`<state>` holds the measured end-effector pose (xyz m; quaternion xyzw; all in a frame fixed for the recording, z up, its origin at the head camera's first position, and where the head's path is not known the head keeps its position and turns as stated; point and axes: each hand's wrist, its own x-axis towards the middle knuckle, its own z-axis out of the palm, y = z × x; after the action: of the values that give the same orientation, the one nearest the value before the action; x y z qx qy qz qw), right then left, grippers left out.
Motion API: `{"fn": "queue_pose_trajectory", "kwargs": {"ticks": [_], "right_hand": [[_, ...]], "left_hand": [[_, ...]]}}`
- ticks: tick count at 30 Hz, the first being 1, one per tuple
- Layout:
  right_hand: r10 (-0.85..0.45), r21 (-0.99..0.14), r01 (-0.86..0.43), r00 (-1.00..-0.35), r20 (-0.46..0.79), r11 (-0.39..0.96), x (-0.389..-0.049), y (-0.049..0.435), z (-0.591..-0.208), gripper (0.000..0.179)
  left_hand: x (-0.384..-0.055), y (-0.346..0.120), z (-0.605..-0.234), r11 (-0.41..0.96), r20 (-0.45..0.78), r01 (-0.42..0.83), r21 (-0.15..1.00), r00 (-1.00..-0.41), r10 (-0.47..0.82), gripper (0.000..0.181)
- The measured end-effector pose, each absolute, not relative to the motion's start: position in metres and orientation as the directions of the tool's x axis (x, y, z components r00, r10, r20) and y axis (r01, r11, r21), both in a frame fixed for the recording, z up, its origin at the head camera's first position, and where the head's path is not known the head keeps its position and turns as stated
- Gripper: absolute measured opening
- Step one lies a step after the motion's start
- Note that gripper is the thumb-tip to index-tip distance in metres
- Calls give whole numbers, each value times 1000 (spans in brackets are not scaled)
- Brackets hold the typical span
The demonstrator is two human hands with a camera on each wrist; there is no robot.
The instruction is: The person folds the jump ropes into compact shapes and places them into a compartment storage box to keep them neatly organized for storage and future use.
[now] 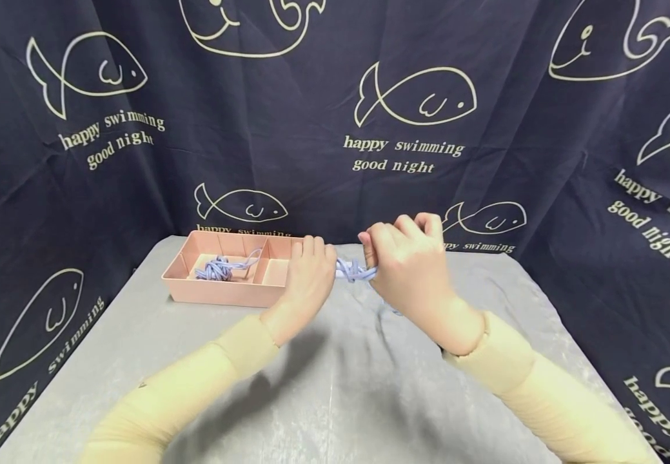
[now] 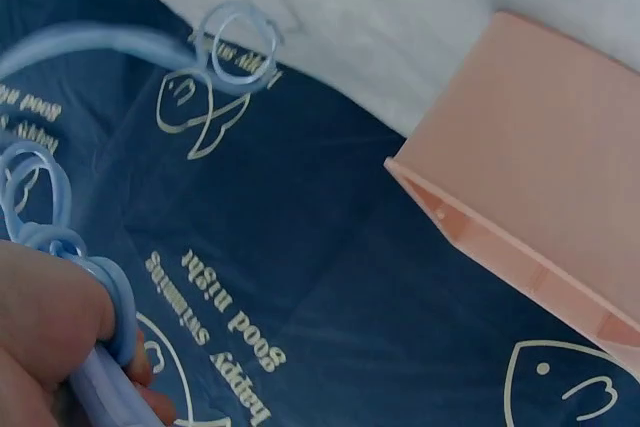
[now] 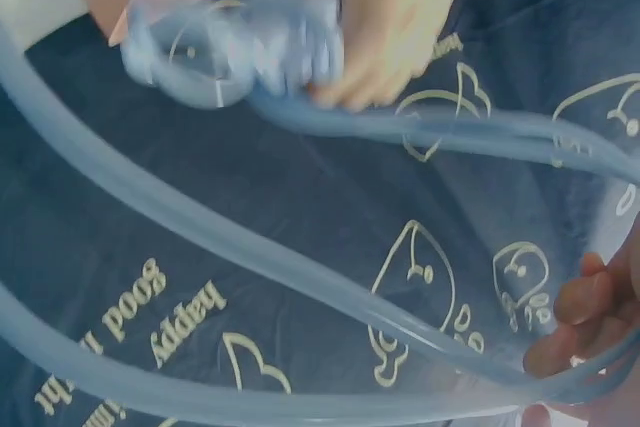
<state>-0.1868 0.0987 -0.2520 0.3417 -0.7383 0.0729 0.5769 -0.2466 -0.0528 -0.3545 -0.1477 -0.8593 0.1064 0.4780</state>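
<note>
My left hand (image 1: 309, 277) grips a knotted bundle of light blue cord (image 1: 353, 270) in front of the tray's right end. Loops of the cord (image 2: 40, 187) stick out past the fingers in the left wrist view. To the right, my right hand (image 1: 413, 267) holds strands of the same cord, its fingers curled round them. Between the hands the strands run straight across, and in the right wrist view long lengths of cord (image 3: 230, 242) sweep in front of the camera. The bundle is blurred there, and the palms hide the held parts.
A pink divided tray (image 1: 218, 295) stands at the back left of the grey-covered table (image 1: 335, 399). In its left compartment lies another blue cord bundle (image 1: 215, 269). A dark blue curtain (image 1: 311, 129) printed with fish rises behind the table and along both sides.
</note>
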Motion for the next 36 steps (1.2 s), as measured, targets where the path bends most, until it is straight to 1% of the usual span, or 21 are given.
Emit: {"fn": "queue_pose_trajectory", "kwargs": {"ticks": [3, 9, 11, 14, 18, 21, 25, 30, 33, 36], "right_hand": [[-428, 292, -597, -97, 899, 747, -183, 96, -265, 31], [-445, 280, -617, -129, 886, 735, -180, 97, -299, 37], [-449, 272, -615, -150, 881, 740, -181, 98, -311, 36], [-462, 267, -593, -203, 864, 760, -184, 101, -329, 31], [-491, 282, -557, -268, 829, 781, -189, 103, -348, 26], [-507, 295, -544, -292, 811, 785, -194, 102, -359, 26], [-521, 304, -533, -319, 792, 790, -203, 102, -372, 25], [-516, 322, -476, -365, 775, 819, -220, 105, -385, 27], [-509, 347, -407, -414, 754, 845, -232, 109, -389, 29], [-523, 390, -355, -472, 710, 850, -242, 113, -388, 24]], "left_hand": [[-251, -54, -347, 952, 798, 106, -289, -523, 300, 21], [-260, -63, -335, 971, 821, 51, -235, -523, 227, 23], [-263, -67, -332, 977, 831, 46, -210, -518, 203, 26], [-265, -71, -327, 983, 839, 44, -179, -514, 175, 27], [-266, -72, -321, 986, 844, 48, -157, -512, 159, 23], [-265, -71, -318, 986, 851, 74, -149, -498, 165, 17], [-260, -67, -315, 981, 852, 138, -137, -489, 188, 8], [-248, -61, -311, 959, 837, 223, -172, -481, 262, 21], [-241, -57, -311, 937, 827, 280, -207, -462, 321, 20], [-232, -52, -311, 908, 808, 344, -241, -447, 384, 18]]}}
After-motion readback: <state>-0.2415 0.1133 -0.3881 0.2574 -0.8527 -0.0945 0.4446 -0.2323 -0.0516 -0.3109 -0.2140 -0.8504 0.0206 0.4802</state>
